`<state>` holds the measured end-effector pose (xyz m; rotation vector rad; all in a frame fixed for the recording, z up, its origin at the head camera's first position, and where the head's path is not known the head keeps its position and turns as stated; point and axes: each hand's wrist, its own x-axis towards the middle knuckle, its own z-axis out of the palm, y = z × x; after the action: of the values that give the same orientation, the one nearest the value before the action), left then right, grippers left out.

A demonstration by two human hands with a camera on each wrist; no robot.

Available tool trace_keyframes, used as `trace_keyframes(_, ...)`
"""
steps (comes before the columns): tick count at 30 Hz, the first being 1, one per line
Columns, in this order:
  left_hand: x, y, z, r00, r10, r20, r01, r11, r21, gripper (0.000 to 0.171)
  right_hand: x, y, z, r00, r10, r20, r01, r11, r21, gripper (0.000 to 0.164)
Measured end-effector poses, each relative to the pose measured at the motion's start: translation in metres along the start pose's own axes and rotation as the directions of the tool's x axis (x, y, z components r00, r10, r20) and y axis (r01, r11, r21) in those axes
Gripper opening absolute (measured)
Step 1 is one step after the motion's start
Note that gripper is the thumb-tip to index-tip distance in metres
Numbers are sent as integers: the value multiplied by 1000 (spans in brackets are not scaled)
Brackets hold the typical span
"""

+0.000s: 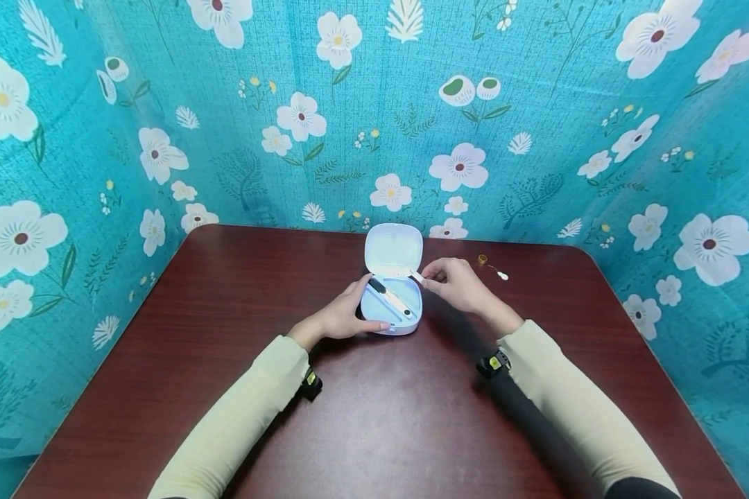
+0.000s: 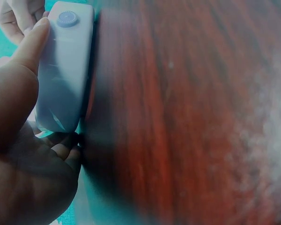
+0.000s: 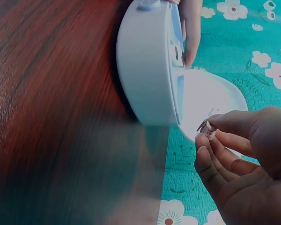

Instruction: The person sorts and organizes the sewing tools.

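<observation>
A light blue case (image 1: 390, 329) sits on the table with its whitish lid (image 1: 394, 244) raised at the back. My left hand (image 1: 343, 312) grips its left side, thumb along the front wall near the round latch (image 2: 68, 18) and fingers behind. Inside the case lies a slim white stick-shaped tool (image 1: 396, 302) with a black end, set slantwise. Between thumb and fingertips, my right hand (image 1: 455, 283) pinches a small white piece (image 3: 209, 130) with a thin metal end, over the case's right back corner near the hinge. Its exact kind I cannot tell.
A small gold-coloured item (image 1: 483, 259) with a thin chain and a white tag (image 1: 503, 276) lies right of the right hand. The dark red wooden table (image 1: 374, 416) meets a flowered turquoise cloth (image 1: 362, 159) at its back and sides.
</observation>
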<state>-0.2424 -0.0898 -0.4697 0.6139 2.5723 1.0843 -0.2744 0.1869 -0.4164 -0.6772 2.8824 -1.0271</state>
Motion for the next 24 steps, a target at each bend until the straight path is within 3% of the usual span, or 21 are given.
trace_keyframes(12,2,-2,-1,1000,11,2,-11,1000,-2,118,7,-9,15,995,-99,-21,96,991,-93,11)
trace_keyframes(24,0,0,-1,1000,13,1,-13,1000,-9,118,10,-12,27,992,-128,-8,125,978,-165,12)
